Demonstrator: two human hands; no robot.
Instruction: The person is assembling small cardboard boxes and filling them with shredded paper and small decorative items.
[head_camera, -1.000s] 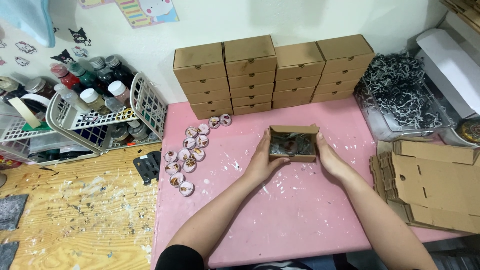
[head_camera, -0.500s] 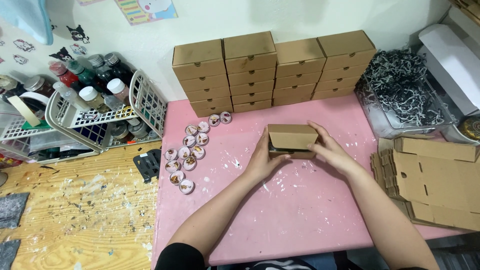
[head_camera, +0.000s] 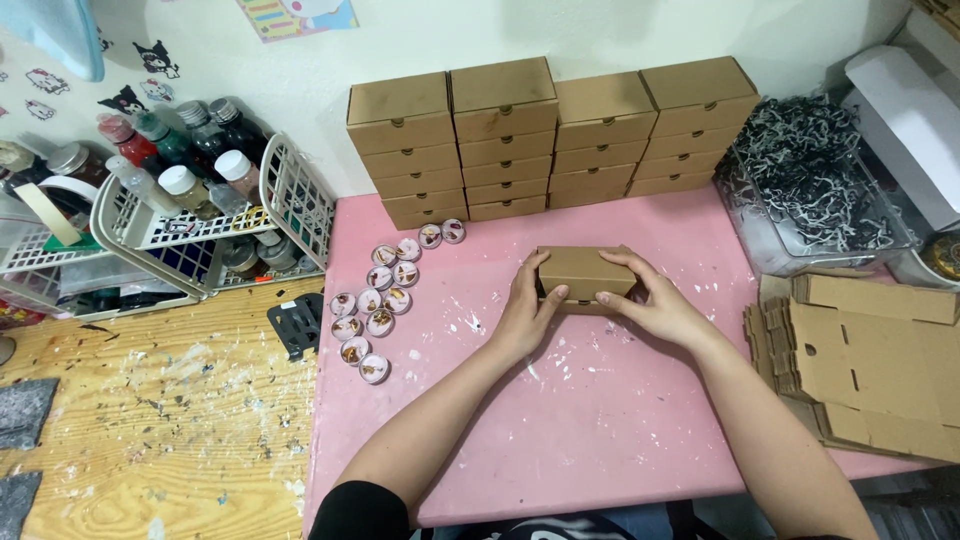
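Your left hand (head_camera: 527, 312) and right hand (head_camera: 652, 300) grip the closed cardboard box (head_camera: 585, 272) mid-counter (head_camera: 600, 420); press its lid evenly, thumbs low

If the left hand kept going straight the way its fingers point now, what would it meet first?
The left hand already grips the small cardboard box, so that comes first. Beyond it, probably the wall of stacked cardboard boxes at the back of the pink table, though depth is hard to judge.

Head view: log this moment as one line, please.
left hand: holding small cardboard box | right hand: holding same box | box: lid closed, on pink table | stacked boxes behind
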